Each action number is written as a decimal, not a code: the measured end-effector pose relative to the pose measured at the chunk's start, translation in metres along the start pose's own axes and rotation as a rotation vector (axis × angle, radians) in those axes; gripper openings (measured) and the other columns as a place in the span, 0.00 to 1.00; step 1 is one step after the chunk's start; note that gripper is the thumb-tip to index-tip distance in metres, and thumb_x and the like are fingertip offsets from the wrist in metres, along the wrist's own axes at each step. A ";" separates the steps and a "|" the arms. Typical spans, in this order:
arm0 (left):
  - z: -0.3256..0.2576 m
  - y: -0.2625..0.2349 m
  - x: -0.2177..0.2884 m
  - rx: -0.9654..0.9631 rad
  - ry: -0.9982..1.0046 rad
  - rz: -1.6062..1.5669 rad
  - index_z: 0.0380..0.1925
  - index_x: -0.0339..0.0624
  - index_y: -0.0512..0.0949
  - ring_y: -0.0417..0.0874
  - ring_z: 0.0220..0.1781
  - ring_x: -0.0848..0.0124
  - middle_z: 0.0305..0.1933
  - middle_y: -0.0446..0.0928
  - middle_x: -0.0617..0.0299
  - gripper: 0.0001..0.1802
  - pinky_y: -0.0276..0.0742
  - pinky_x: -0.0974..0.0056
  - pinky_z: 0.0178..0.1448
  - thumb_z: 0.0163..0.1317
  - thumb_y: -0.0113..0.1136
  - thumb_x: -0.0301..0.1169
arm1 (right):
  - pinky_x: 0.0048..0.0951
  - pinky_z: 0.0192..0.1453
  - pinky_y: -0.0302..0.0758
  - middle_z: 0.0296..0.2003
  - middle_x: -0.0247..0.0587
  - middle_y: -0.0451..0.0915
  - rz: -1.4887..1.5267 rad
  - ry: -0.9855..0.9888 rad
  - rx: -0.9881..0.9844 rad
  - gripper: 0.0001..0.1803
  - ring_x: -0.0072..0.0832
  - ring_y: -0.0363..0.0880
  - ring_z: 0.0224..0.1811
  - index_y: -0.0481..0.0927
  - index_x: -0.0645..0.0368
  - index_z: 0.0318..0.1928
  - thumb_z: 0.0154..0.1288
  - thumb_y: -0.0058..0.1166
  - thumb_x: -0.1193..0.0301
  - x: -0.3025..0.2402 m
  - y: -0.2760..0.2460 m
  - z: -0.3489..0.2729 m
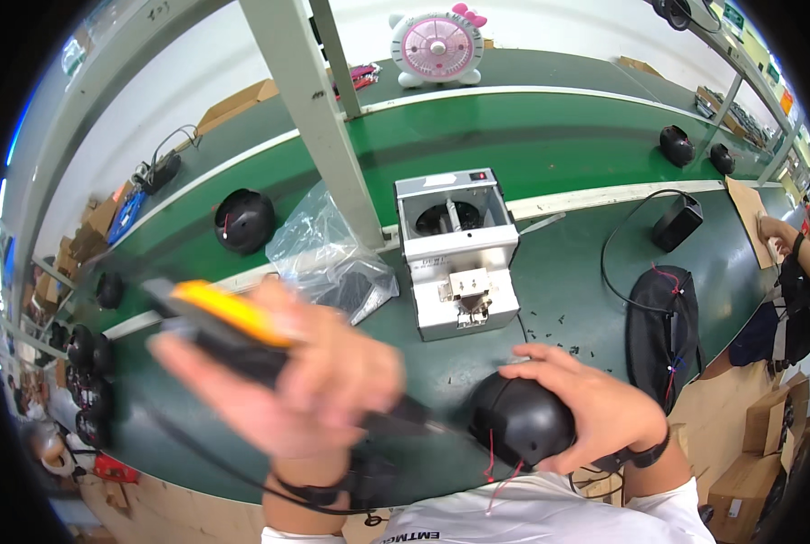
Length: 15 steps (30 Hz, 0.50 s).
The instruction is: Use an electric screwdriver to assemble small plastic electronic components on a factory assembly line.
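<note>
Blurred by motion, my left hand (323, 381) is wrapped round a yellow and black power screwdriver (228, 313). Its dark front end slants down to the right, with the tip close to a round black shell (514, 419); I cannot tell whether they touch. My right hand (604, 408) grips that shell from its right side, near the bench's front edge. Thin red wires hang from the shell's lower side. Beyond my hands stands a silver screw feeder (464, 263) with a dark round hopper. Small black screws (559, 349) lie loose to its right.
A clear plastic bag (319, 236) lies left of the feeder. Another black shell (244, 221) sits on the green belt (532, 127). At right are a black adapter (678, 222) with a cable and a black fabric-like piece (662, 326). Another person's hand (775, 231) touches cardboard.
</note>
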<state>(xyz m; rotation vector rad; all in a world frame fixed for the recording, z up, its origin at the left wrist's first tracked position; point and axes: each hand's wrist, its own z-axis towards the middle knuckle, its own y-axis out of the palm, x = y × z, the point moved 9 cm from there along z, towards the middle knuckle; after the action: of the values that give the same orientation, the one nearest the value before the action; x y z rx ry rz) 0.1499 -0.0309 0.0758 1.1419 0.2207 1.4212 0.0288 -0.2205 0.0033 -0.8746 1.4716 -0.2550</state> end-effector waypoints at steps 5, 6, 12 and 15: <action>-0.054 -0.069 0.118 0.428 0.093 0.984 0.44 0.41 0.74 0.72 0.19 0.73 0.21 0.71 0.68 0.37 0.69 0.66 0.28 0.65 0.52 0.68 | 0.43 0.60 0.78 0.59 0.60 0.74 -0.104 0.178 0.104 0.50 0.57 0.81 0.53 0.68 0.64 0.67 0.45 0.76 0.56 -0.008 -0.005 0.002; -0.075 -0.089 0.133 0.611 0.034 1.235 0.44 0.39 0.75 0.74 0.21 0.72 0.22 0.71 0.66 0.32 0.69 0.66 0.29 0.64 0.61 0.61 | 0.43 0.60 0.78 0.59 0.60 0.74 -0.100 0.152 0.154 0.50 0.57 0.81 0.53 0.68 0.64 0.67 0.45 0.76 0.56 -0.008 -0.013 0.003; -0.136 -0.135 0.117 0.310 -0.560 2.268 0.48 0.40 0.81 0.79 0.45 0.50 0.40 0.78 0.54 0.29 0.76 0.55 0.48 0.42 0.80 0.32 | 0.30 0.60 0.75 0.52 0.39 0.78 0.531 0.206 0.237 0.44 0.27 0.78 0.53 0.70 0.63 0.64 0.50 0.71 0.55 0.077 -0.114 -0.017; -0.137 -0.117 0.118 0.297 -0.480 2.290 0.47 0.38 0.81 0.78 0.51 0.51 0.50 0.75 0.54 0.31 0.75 0.53 0.52 0.38 0.80 0.28 | 0.42 0.67 0.78 0.58 0.47 0.79 0.902 0.242 0.647 0.25 0.38 0.81 0.60 0.73 0.61 0.63 0.71 0.54 0.62 0.156 -0.196 -0.002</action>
<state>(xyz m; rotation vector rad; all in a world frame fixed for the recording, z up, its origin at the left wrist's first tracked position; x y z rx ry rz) 0.1536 0.1632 -0.0173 1.9136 -1.8687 2.8074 0.1172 -0.4546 0.0129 0.3735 1.7115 -0.1372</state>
